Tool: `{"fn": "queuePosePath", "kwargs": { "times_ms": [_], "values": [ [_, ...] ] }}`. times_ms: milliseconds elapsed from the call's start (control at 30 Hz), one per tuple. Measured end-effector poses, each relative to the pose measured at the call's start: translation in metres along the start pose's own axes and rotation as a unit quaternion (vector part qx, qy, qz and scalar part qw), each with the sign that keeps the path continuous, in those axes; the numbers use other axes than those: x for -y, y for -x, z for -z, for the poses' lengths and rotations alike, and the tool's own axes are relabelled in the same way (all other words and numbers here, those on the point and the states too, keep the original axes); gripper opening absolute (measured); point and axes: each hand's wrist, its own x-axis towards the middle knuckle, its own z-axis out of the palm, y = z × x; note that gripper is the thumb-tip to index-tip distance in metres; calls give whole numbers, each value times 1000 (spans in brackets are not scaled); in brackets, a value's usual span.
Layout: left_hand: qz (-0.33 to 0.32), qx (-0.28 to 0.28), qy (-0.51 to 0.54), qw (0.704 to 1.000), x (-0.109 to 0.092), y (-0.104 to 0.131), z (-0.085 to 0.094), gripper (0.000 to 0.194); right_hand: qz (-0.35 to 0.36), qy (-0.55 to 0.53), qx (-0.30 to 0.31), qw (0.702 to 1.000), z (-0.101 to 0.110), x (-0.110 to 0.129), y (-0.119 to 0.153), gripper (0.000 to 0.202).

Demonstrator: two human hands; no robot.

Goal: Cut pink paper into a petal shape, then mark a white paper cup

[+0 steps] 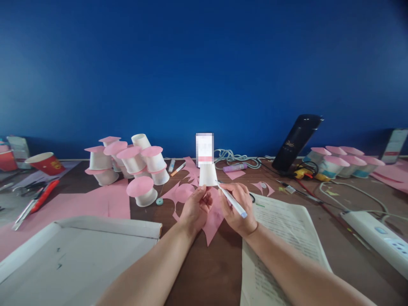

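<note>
Hands (pixel 197 210) and forearms (pixel 153 259) are being shown bare, and the right wrist (pixel 248 226) is being crossed by a thin dark line (pixel 253 230).

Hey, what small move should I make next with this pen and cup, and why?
I'd probably steady the white cup with your left hand and ease the pen along its wide rim: your right hand holds the pen, tip at or very near that rim, and your left hand is at the cup's lower edge.
</note>
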Motion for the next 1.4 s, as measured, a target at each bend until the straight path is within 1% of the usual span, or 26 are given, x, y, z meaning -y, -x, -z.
{"fn": "queuePosePath", "kwargs": {
  "times_ms": [233, 333, 400, 500, 700, 967, 1233, 1400],
  "values": [
    [-5, 24, -14, 1000, 1, -1, 1, 10, 9, -6, 27, 1000, 0, 2, 1, 16],
    [-7, 35, -19, 999, 2, -1, 0, 11, 21, -6, 27, 999, -1, 5, 0, 15],
    [-10, 52, -23, 998, 2, 0, 0, 12, 26, -6, 27, 999, -2, 6, 0, 15],
    [-16, 73, -35, 997, 3, -1, 0, 13, 24, -5, 30, 999, -3, 6, 0, 15],
    [-22, 90, -52, 994, 4, -1, 2, 13, 18, -5, 33, 999, -4, 5, 0, 14],
    [-26, 100, -75, 992, 4, 0, 1, 18, 17, -1, 42, 999, -4, 5, -1, 13],
    [-21, 108, -80, 991, 4, 1, 2, 15, 16, 2, 42, 999, -5, 4, -2, 13],
    [-24, 104, -86, 991, 5, 1, 0, 17, 18, 5, 37, 999, -4, 5, -3, 14]
  ]
}}
